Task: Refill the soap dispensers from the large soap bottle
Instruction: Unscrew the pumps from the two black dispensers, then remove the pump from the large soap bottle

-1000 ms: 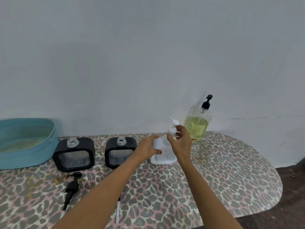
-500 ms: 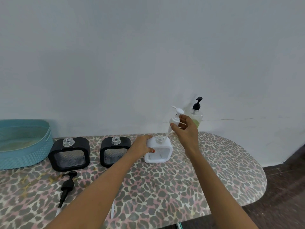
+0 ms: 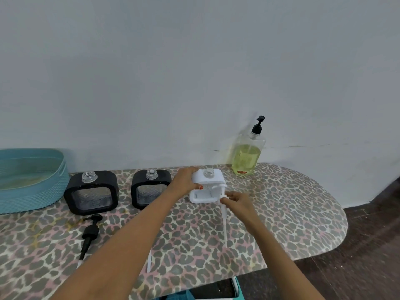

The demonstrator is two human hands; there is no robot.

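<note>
A white square soap dispenser (image 3: 207, 179) stands on the table with its neck uncapped; my left hand (image 3: 185, 181) grips its left side. My right hand (image 3: 238, 201) pinches the white pump (image 3: 223, 197) just in front of the dispenser, its long tube hanging down to the tabletop. Two black dispensers (image 3: 92, 192) (image 3: 150, 186) stand to the left, both uncapped. The large soap bottle (image 3: 247, 155), with yellow soap and a black pump, stands by the wall at the back right.
A black pump (image 3: 89, 232) lies on the leopard-print table (image 3: 281, 213) in front of the black dispensers. A white tube (image 3: 149, 260) shows beside my left forearm. A teal basket (image 3: 28, 178) sits at the far left. The table's rounded end is at right.
My right hand lifted the white pump out of the white dispenser, then brought it down in front of it. My left hand kept hold of the dispenser.
</note>
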